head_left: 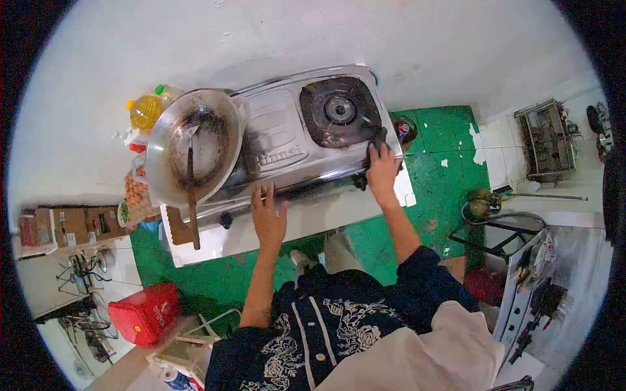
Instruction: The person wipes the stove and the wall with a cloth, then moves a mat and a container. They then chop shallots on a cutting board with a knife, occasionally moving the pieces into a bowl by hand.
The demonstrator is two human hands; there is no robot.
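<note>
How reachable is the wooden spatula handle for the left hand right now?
Probably yes: the left hand is at the gas stove's front edge with fingers spread, and the wooden spatula handle juts past the wok's near rim. Nothing visible blocks the way between them.

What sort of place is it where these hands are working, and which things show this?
Probably a kitchen: there are a stove, a wide wok and, beside it, a bottle of yellow liquid, perhaps cooking oil.
</note>
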